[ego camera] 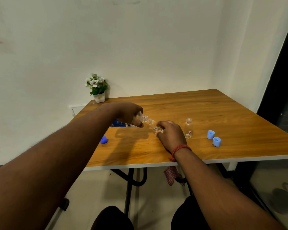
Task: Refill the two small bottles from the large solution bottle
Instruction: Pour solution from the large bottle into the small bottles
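Two bare forearms reach from the near edge of the frame over a wooden table (206, 117), the right wrist (180, 149) tied with a red thread band. The right hand (170, 135) grips a small clear bottle (154, 126), tilted so its mouth leans left toward the large solution bottle (123, 124). The left hand (129, 114) curls round the large bottle's neck end and tips it over, its open threaded mouth meeting the small bottle's rim; its blue-and-white label shows just beneath the hand. The two hands are close together, each clamped on its own bottle.

To the right stands the second small bottle (188, 128), upright, uncapped and apparently empty. Further right lie two light blue caps (214, 138), just beside one another. A darker blue cap (104, 140) sits on the near left of the table. At the far left corner stands a small potted plant (97, 87) with white flowers.

Judged from this pour, the stream should be kept thin, with the mouths touching and the small bottle raised gradually toward upright as it fills, since its narrow neck could overflow quickly. The liquid level cannot be made out.
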The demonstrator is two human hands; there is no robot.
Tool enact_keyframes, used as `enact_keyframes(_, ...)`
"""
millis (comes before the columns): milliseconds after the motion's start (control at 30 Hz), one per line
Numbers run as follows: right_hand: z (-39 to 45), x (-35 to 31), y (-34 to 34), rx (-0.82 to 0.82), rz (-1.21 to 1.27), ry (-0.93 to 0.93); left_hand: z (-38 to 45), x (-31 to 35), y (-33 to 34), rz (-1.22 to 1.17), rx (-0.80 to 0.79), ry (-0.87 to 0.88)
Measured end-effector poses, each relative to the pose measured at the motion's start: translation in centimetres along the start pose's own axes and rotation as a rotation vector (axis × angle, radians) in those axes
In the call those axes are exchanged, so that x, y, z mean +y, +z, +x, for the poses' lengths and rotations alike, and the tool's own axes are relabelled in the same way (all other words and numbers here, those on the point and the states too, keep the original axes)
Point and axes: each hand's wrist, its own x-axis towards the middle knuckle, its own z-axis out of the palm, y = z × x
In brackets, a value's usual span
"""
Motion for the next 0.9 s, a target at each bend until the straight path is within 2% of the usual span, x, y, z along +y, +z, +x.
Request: enact_keyframes(900, 0.02, -0.01, -0.01, -0.007, 0.009, 0.006, -0.11, 0.17, -0.10, 0.012, -0.008, -0.004)
